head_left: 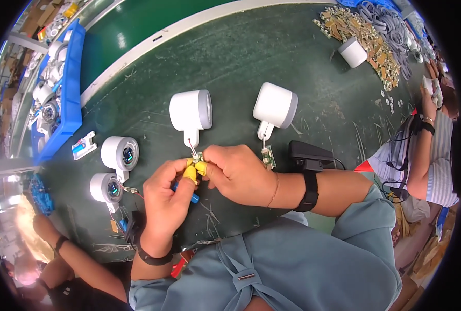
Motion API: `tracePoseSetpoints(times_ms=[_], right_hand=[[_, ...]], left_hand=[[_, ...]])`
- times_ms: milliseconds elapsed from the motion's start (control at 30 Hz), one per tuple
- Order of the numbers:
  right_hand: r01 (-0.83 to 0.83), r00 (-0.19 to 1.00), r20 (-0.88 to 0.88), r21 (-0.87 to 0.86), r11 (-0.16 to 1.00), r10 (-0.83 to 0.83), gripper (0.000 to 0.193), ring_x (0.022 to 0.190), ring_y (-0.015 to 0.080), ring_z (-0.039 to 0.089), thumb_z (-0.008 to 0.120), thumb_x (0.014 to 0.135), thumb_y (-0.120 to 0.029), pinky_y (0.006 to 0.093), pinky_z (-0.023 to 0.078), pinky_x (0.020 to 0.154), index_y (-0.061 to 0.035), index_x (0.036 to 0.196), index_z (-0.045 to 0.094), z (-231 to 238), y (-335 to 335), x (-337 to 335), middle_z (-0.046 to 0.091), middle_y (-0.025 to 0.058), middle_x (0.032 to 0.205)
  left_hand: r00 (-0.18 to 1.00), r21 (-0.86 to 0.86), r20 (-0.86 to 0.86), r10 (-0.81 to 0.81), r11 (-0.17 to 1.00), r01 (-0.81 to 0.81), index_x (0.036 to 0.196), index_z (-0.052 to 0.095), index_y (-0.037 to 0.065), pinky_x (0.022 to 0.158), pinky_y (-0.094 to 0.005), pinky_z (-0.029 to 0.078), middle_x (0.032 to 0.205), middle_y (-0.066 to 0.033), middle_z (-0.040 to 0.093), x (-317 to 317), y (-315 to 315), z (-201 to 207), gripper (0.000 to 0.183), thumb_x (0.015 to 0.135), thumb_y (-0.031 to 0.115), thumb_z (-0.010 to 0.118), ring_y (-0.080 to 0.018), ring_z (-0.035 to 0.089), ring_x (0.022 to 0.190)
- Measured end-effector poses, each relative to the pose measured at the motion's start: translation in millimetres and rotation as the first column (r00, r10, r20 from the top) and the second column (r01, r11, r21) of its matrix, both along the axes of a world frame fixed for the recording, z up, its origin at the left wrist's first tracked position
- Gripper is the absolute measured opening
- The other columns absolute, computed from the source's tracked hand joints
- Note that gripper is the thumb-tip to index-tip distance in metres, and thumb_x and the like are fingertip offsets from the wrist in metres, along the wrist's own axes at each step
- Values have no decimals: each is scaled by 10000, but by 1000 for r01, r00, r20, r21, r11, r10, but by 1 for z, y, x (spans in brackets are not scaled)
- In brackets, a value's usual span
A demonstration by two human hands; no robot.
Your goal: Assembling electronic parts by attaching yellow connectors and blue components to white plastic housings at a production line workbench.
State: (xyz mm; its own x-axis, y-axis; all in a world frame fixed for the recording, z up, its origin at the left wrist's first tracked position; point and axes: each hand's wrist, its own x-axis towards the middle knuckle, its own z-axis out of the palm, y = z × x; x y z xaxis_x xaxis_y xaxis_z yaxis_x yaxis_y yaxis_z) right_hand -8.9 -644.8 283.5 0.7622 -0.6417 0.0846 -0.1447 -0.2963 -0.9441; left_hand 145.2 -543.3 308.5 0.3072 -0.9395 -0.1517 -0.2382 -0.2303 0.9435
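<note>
My left hand [167,196] and my right hand [245,175] meet at the middle of the bench, fingers pinched together. Yellow finger covers [190,172] sit on their tips. Between them is a small green circuit board [197,156] with a white connector, partly hidden by the fingers. Wires run from it up to the stem of a white round housing [186,110] lying just beyond. A blue cylinder [194,198], like a battery, pokes out beneath my left hand. Right of these, a second white housing [273,105] is wired to another circuit board [268,157].
Two white units with round lenses [120,155] stand at left, near a white holder [83,145] and a blue bin [73,78] of parts. Loose boards [362,39] and grey rings [383,23] heap at far right. A black device [310,152] lies by my right wrist. Co-workers sit either side.
</note>
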Motion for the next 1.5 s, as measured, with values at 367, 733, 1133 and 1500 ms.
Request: tracePoseSetpoints(times_ms=[367,733,1133,1500], right_hand=[[26,999,-31,-221,975,-34,55,670,396,596,538,887,-24,472,480,591,9,855,507,3,2,6,590,183,739],[65,997,58,-130,989,-58,114,621,348,629,615,868,-76,430,493,545,3,845,536,-2,1,5,618,171,713],[54,998,7,-308,950,-54,198,628,380,638,625,856,-164,480,516,573,-5,787,529,-1,6,8,622,176,676],[60,998,23,-242,968,-56,210,643,402,658,620,847,-190,496,534,596,14,809,585,-4,4,7,640,209,673]], left_hand=[[863,-302,506,17,940,159,1015,656,-49,641,-333,524,827,-172,661,-5,-10,4,245,776,-78,609,-296,651,689],[999,-139,-2,-39,990,39,1118,628,-49,735,-258,535,949,-73,653,10,-11,1,292,836,-96,571,-138,657,848],[1000,-46,-5,31,998,-31,1059,678,-63,733,-204,517,924,-30,665,8,-10,0,201,859,-58,657,-71,639,819],[994,-50,-110,-12,999,7,1125,638,-60,801,-220,511,1010,-42,672,9,-12,0,223,903,-53,623,-92,640,886]])
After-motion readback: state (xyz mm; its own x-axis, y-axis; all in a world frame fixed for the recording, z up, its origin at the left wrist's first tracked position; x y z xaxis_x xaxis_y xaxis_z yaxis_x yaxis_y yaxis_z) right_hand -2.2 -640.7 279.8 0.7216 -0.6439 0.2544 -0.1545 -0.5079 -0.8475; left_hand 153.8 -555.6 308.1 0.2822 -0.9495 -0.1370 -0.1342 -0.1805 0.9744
